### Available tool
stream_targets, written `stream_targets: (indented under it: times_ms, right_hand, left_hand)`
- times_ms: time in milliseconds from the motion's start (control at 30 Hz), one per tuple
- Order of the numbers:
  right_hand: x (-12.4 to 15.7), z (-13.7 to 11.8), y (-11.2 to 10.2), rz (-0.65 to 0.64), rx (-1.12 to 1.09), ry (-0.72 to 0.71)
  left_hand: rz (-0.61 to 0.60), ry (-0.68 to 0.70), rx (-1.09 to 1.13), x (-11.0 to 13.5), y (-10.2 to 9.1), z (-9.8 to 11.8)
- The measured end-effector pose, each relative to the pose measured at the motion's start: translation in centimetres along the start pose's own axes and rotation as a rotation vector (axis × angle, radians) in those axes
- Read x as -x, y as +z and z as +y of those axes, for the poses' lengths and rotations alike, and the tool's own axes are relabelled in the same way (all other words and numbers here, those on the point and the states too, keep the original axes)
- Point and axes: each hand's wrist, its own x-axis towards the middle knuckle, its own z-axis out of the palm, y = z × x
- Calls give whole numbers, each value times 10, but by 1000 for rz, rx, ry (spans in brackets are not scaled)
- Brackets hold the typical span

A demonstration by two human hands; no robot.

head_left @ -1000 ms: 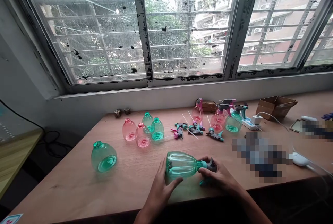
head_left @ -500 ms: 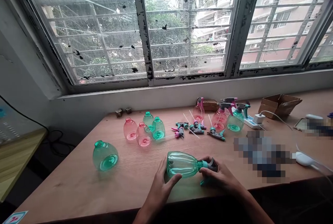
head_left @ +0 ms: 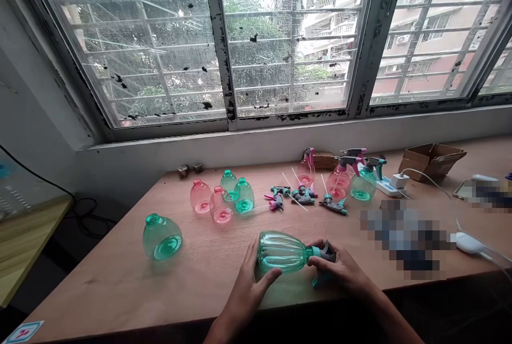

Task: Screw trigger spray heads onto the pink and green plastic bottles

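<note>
A clear green spray bottle (head_left: 282, 251) lies sideways in the air between my hands, near the table's front edge. My left hand (head_left: 252, 280) cups its base, thumb along the near side. At the other end, my right hand (head_left: 340, 266) is closed round the grey and teal spray head (head_left: 328, 252) at the bottle's neck; some of its fingers are hidden behind. To the left stands an open green bottle (head_left: 162, 237) without a head. Beyond my hands lie several loose spray heads (head_left: 301, 194) with white tubes.
Open pink bottles (head_left: 222, 205) and green bottles (head_left: 244, 196) stand at the back. Bottles with heads, pink (head_left: 338, 181) and green (head_left: 363, 184), are farther right, by a power strip (head_left: 387, 188) and a cardboard box (head_left: 431, 162). A white cable (head_left: 436, 186) crosses the right side.
Both hands keep their hold on the spray bottle. The bottle and spray head have shifted very slightly to the right, and the view has tilted a little. Everything else rests in place.
</note>
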Motion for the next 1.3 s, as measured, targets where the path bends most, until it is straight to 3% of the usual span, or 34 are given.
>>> stream_targets:
  times_ms: [467, 733, 933, 1167, 1300]
  right_hand:
    - [1, -1, 2, 17, -58, -46]
    - [1, -1, 2, 59, -18, -64]
    - [0, 0, 1, 85, -34, -67]
    - [0, -2, 3, 79, -26, -60]
    - [0, -1, 1, 90, -50, -65]
  left_hand:
    - [15, 46, -67, 1, 4, -11]
    - [-63, 28, -83, 1, 2, -8]
    - [-30, 72, -72, -2, 2, -15]
    - [-51, 52, -99, 0, 1, -4]
    - [-21, 67, -119, -1, 1, -9]
